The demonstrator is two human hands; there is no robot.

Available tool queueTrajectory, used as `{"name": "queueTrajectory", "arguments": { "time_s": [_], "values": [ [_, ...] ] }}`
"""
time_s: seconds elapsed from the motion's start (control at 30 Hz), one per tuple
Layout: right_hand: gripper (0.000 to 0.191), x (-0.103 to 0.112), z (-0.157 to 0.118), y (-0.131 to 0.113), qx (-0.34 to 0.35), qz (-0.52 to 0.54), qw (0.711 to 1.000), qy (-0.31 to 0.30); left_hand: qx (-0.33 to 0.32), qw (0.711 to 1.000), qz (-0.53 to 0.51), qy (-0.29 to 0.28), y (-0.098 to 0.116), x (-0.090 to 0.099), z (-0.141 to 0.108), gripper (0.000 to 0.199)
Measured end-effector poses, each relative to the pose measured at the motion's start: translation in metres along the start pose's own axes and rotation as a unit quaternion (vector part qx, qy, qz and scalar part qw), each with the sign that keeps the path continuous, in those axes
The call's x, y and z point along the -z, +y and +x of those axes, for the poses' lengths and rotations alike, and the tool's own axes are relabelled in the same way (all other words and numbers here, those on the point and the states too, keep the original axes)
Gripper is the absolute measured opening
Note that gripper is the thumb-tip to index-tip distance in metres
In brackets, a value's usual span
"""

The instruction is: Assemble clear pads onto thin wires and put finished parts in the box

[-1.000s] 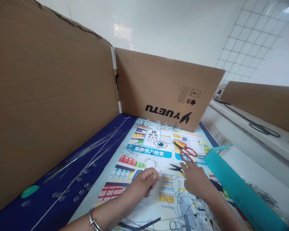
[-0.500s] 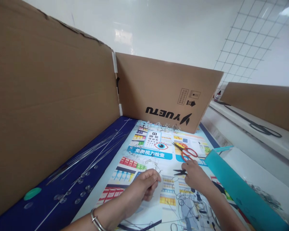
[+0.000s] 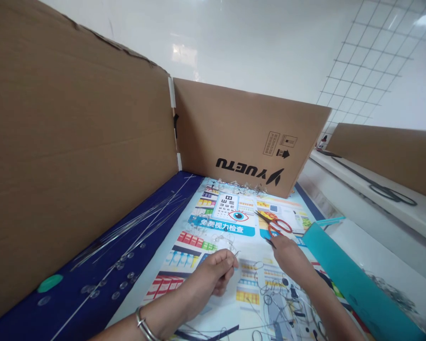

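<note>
My left hand (image 3: 218, 272) is closed in a pinch on a thin wire (image 3: 237, 253), whose short bent tip sticks up past the fingers. Pliers with dark jaws (image 3: 270, 243) are gripped in my right hand (image 3: 287, 255); their handles are hidden in the palm. Just beyond that hand lie scissors (image 3: 279, 227) with red handles, blades pointing away to the left. Clear beads and fine wire loops (image 3: 223, 240) rest on the printed sheet (image 3: 250, 246) past my left hand. Tangled wire pieces (image 3: 287, 298) spread below my right forearm.
Long straight wires (image 3: 135, 222) and loose clear beads (image 3: 123, 285) lie on the blue cloth at left, with a green lid-like piece (image 3: 50, 283). Cardboard panels (image 3: 241, 128) stand behind and left. A teal box (image 3: 355, 274) holding wire pieces is at right.
My right hand has turned and shifted slightly, so the pliers' jaws now point up and left beside the scissors. The left hand has barely moved.
</note>
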State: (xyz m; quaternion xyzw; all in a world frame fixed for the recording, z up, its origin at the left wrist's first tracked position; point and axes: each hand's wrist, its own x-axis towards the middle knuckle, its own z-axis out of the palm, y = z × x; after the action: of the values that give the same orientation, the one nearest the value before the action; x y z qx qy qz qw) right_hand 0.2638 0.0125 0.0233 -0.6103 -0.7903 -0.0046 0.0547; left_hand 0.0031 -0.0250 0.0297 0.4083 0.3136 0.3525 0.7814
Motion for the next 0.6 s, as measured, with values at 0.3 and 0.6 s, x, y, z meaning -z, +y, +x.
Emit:
{"name": "queueTrajectory", "arguments": {
  "time_s": [0.3, 0.6],
  "values": [
    [0.032, -0.011, 0.003, -0.006, -0.071, 0.398, 0.914, 0.037, -0.040, 0.997, 0.064, 0.006, -0.007, 0.002, 0.005, 0.020],
    [0.029, 0.000, -0.002, -0.033, -0.074, 0.443, 0.893, -0.011, -0.064, 0.993, 0.096, 0.031, -0.009, 0.007, 0.010, 0.021]
  ]
}}
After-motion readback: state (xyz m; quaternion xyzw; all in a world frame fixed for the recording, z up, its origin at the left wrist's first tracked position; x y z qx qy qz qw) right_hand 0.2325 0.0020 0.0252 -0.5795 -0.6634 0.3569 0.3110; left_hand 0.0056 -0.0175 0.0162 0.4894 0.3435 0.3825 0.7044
